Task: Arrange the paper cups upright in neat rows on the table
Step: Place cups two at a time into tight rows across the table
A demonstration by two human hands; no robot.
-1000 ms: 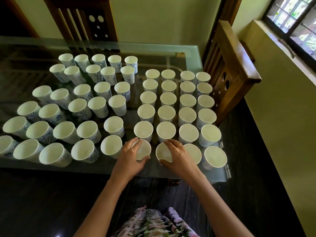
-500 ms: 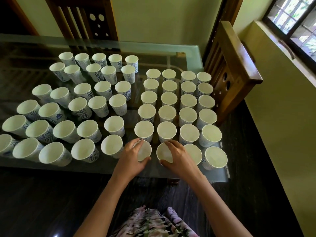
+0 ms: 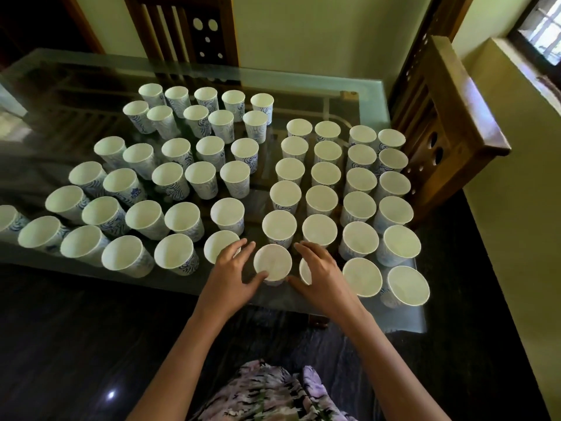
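Observation:
Several white paper cups with blue print stand upright in rows on the glass table [image 3: 349, 83]. One near-edge cup [image 3: 272, 262] stands between my hands with its mouth fully showing. My left hand [image 3: 233, 268] lies to its left, fingers spread and fairly straight, with the thumb touching the cup's near side. The fingertips reach over a neighbouring cup [image 3: 220, 246]. My right hand [image 3: 321, 275] lies flat over another cup [image 3: 304, 271], of which only a sliver shows, and its thumb points at the middle cup.
A tidy block of cups [image 3: 358, 183] fills the table's right side. A looser, slanted group [image 3: 170, 177] spreads to the left. Wooden chairs stand at the far side [image 3: 194, 31] and the right [image 3: 449, 126]. The near table edge [image 3: 403, 326] is close to the front cups.
My left hand's fingers have come off the middle cup's mouth and moved left, so its whole rim shows. The right hand has flattened over its cup. The view has shifted.

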